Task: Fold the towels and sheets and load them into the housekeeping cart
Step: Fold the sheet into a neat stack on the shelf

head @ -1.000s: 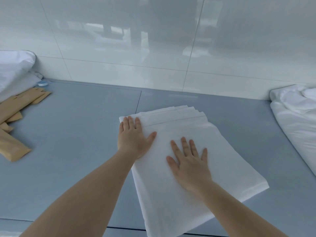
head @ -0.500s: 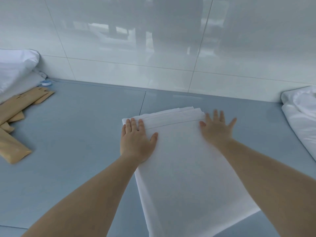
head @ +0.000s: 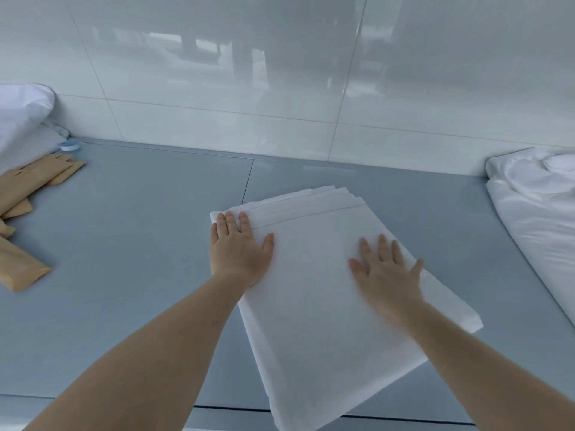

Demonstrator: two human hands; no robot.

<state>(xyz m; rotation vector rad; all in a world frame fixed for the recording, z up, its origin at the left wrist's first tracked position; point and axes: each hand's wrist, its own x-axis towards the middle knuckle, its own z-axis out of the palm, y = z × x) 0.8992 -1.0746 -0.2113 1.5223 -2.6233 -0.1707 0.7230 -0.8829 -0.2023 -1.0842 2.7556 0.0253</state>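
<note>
sheet (head: 326, 306): matt cloth (smooth) | wall tiles (head: 217, 73): glossy | counter (head: 140, 244): smooth

Tan paper packets (head: 21, 194) were seen lying at the left of the blue-grey worktop (head: 140, 244), a small blue-and-white cap (head: 66, 145) beside the tiled wall (head: 280, 73).

One head-worn wide-angle view, looking forward and down.

It sits above and just behind the two forearms, which enter from the bottom edge, and faces a glossy tiled wall (head: 280, 88) across the grey surface (head: 140, 244). It is close: a folded sheet (head: 326, 321) under the left hand (head: 239, 253) and right hand (head: 389, 272) fills the middle and lower frame. Wide-angle bending curves the edges, where linen (head: 535, 206) and tan packets (head: 21, 188) are cut off.
</note>
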